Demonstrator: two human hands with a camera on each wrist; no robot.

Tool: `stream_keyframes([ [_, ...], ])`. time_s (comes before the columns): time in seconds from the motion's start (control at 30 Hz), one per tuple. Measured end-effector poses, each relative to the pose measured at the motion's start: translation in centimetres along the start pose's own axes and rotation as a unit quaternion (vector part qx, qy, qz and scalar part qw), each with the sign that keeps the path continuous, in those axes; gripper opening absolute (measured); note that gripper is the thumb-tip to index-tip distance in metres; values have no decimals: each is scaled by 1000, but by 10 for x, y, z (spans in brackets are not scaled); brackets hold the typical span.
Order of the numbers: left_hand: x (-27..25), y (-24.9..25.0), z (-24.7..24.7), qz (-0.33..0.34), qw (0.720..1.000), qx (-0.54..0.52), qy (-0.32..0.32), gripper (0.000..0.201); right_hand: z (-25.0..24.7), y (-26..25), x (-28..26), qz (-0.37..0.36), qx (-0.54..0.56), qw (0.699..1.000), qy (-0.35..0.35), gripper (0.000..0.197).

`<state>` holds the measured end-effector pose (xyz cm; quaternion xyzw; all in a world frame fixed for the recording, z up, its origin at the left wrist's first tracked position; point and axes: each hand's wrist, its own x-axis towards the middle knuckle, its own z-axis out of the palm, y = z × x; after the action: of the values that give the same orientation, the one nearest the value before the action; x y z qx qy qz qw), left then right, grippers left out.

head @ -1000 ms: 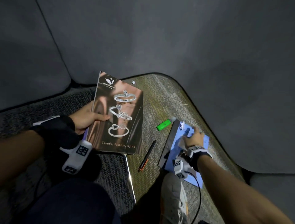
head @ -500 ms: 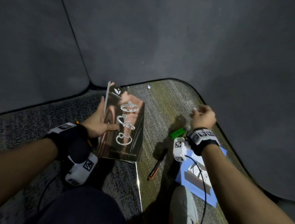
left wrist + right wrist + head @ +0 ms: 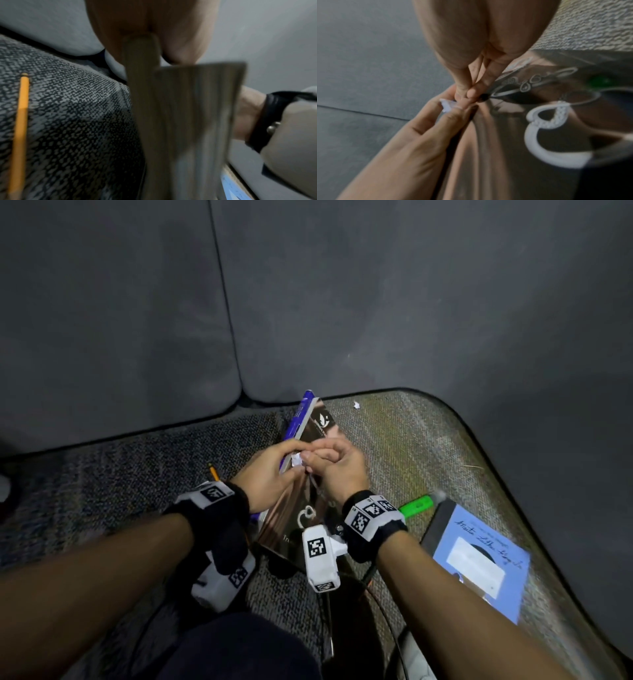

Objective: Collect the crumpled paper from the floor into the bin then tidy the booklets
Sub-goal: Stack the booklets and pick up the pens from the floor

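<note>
In the middle of the head view the two hands meet over a glossy jewellery booklet [image 3: 310, 440], whose brown cover shows silver rings. The left hand [image 3: 269, 474] grips the booklet's left edge together with a blue booklet [image 3: 297, 419] stacked behind it, thumb on the cover and fingers curled round the back. The right hand [image 3: 337, 470] comes in from the right, its fingers [image 3: 471, 93] bunched together and pinching a small scrap of crumpled white paper [image 3: 296, 459] — the scrap sits right where the two thumbs meet, at the booklet's left edge. In the right wrist view the same paper [image 3: 447, 106] shows between the tips of both hands, touching both; whether the left hand also pinches it is hard to tell.

The booklets stand tilted above a grey woven rug [image 3: 411, 446] that fills the lower half of the frame. A second tiny white scrap [image 3: 356, 405] lies on the rug just right of the booklet's top corner, near the grey sofa [image 3: 376, 302] that takes up the whole upper part of the picture. At the lower right a light blue booklet [image 3: 479, 559] with a dark spine lies flat on the rug, and a green highlighter [image 3: 416, 505] rests just beside its upper left corner. Left of the left wrist a yellow pencil [image 3: 214, 472] lies on the rug — it appears in the left wrist view [image 3: 18, 135] as a long orange bar at the left edge.
</note>
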<state>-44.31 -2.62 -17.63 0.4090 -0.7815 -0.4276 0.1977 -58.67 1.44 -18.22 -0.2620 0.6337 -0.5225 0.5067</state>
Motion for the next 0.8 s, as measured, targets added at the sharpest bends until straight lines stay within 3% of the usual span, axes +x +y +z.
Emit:
stream_keyframes([
  [0.13,-6,-6,1,-31,999,16,31,10,-11,6,1,3,8,1000,11,35],
  [0.2,-7,-7,-1,-38,999,-6,27,5,-29,24,1,35,-47,994,97,37],
  [0.27,-5,-9,-4,-40,998,-32,20,7,-49,44,-3,124,-87,974,168,43],
  [0.3,-3,-8,-5,-40,998,-46,19,6,-57,56,-5,162,-71,972,157,46],
  [0.4,0,2,-11,-24,994,-99,34,4,-56,61,-21,252,85,964,25,46],
  [0.5,1,12,-20,-32,986,-153,53,7,-51,54,-41,283,211,933,-77,59],
  [0.6,0,13,-32,-52,977,-204,46,8,-45,45,-49,287,269,912,-115,53],
  [0.8,-8,-3,-55,-85,974,-209,34,3,-24,32,-58,273,274,914,-121,46],
])
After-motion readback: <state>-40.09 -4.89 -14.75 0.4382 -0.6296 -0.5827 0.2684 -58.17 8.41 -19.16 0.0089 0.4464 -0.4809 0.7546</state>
